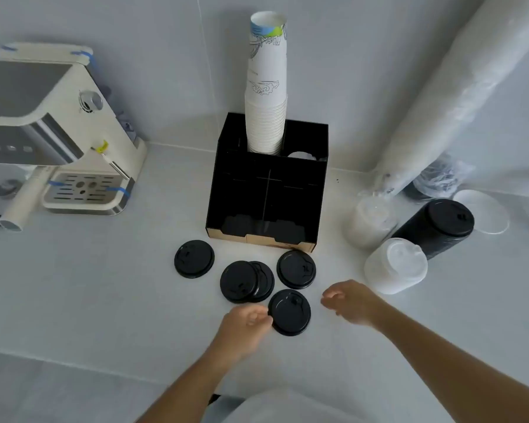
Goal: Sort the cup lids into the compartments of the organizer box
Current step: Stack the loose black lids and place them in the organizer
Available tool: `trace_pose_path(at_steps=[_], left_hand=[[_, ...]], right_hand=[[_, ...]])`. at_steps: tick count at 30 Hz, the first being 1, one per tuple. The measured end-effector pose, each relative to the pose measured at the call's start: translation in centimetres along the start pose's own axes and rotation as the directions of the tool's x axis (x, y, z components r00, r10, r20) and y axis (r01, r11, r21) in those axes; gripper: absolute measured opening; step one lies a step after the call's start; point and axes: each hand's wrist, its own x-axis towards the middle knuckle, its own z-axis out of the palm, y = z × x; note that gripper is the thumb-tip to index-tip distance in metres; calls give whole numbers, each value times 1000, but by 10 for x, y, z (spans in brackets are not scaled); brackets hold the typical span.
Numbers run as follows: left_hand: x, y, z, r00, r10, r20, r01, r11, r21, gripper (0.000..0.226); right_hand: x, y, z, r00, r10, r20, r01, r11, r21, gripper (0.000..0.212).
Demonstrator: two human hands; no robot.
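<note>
1. Lying flat on the white surface (74, 285), five black cup lids are seen in front of the organizer box (266, 190): one lid at the left (194, 258), two overlapping lids in the middle (245, 281), one lid just before the box's front right corner (296, 269), and the nearest lid (289, 312).
2. The nearest lid is touched at its left edge by the fingertips of the left hand (245, 326); the grip is loosely curled, and whether the lid is actually pinched cannot be told.
3. The right hand (350, 300) is held just right of the same lid, its grip half open with curled fingers, and nothing is held in it.
4. A tall stack of paper cups (266, 96) is stood in a rear compartment of the box; the front compartments appear dark and their contents cannot be told.
5. Sleeves of black lids (434, 228) and white lids (394, 265) are laid at the right, and a coffee machine (52, 132) is placed at the left.
</note>
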Motion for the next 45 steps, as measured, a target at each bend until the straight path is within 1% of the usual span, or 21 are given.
trace_pose_path(at_steps=[2, 3, 6, 10, 12, 16, 18, 20, 23, 25, 28, 31, 32, 36, 41, 45], left_hand=[[-1, 5, 6, 998, -55, -27, 53, 995, -84, 17], [-1, 6, 9, 998, -64, -21, 62, 994, -93, 18], [-2, 10, 17, 996, -80, -32, 77, 994, -77, 33], [-2, 16, 19, 994, -110, -22, 108, 989, -97, 29], [-3, 20, 20, 988, -154, 0, 152, 969, -196, 28], [-4, 23, 21, 964, -262, 52, 262, 887, -381, 23], [-6, 26, 22, 962, -264, 72, 269, 858, -437, 13], [-3, 23, 23, 961, -264, 77, 269, 843, -466, 15], [-3, 26, 22, 968, -247, 40, 234, 840, -489, 13], [-3, 30, 21, 973, -224, 54, 221, 845, -486, 15], [1, 34, 18, 985, -171, 30, 168, 891, -423, 21], [8, 37, 16, 990, -117, -77, 89, 951, -294, 42], [8, 42, 16, 990, -91, -110, 63, 969, -239, 43], [16, 55, 13, 980, 63, -187, -80, 993, -85, 35], [34, 72, 8, 951, 160, -265, -131, 983, 126, 33], [51, 80, 8, 938, 255, -235, -183, 939, 290, 28]], right_hand=[[1, 1, 11, 1000, 13, 3, -13, 995, 98, 35], [0, 1, 17, 1000, 14, 10, -15, 991, 131, 37], [-1, -6, 31, 1000, 14, 0, -14, 980, 200, 42], [-2, -15, 39, 999, 1, -34, 5, 984, 180, 32], [-2, -18, 41, 999, 20, -38, -12, 978, 209, 27], [1, -18, 45, 997, 68, -37, -54, 957, 285, 17], [0, -18, 48, 994, 101, -32, -86, 945, 316, 11], [0, -19, 49, 991, 129, -34, -108, 927, 359, 6], [-2, -20, 46, 988, 147, -37, -118, 900, 420, 6], [-4, -19, 42, 990, 136, -40, -106, 894, 436, 7], [-6, -16, 33, 991, 126, -46, -87, 865, 495, 13], [-7, -15, 25, 991, 134, -31, -91, 809, 581, 19], [-8, -15, 23, 991, 134, -26, -91, 795, 600, 21], [-5, -18, 23, 989, 143, -49, -76, 750, 658, 26], [2, -21, 20, 980, 192, -49, -90, 651, 754, 22], [11, -26, 20, 965, 252, -70, -101, 607, 788, 17]])
